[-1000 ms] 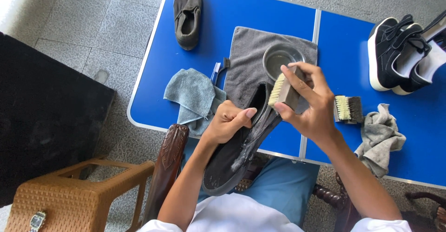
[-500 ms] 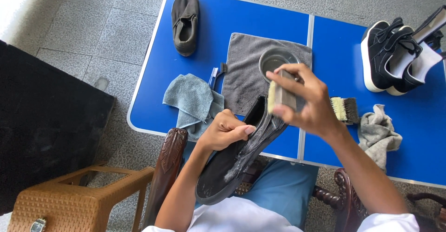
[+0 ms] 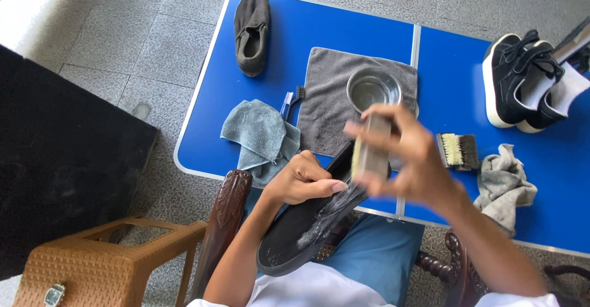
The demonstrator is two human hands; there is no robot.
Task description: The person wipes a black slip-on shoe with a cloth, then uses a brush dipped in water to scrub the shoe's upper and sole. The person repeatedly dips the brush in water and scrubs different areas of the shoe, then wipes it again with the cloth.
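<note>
My left hand (image 3: 302, 183) grips a dark slip-on shoe (image 3: 295, 233) held over my lap, its side and sole facing up with foam on it. My right hand (image 3: 405, 159) holds a wooden scrub brush (image 3: 370, 150) against the shoe's toe end; hand and brush are motion-blurred. Just beyond them, a metal bowl of water (image 3: 373, 89) stands on a grey towel (image 3: 335, 98) on the blue folding table (image 3: 307, 30).
The matching dark shoe (image 3: 252, 31) lies at the table's far left. A light blue cloth (image 3: 261, 136) and a small blue brush (image 3: 290, 101) lie left of the towel. A second bristle brush (image 3: 458, 151), a grey rag (image 3: 505, 184) and black sneakers (image 3: 522, 79) are on the right. A wicker stool (image 3: 92, 267) stands lower left.
My right hand has swept the brush along the shoe, from the upper part down toward the toe and foam. The left hand keeps its grip.
</note>
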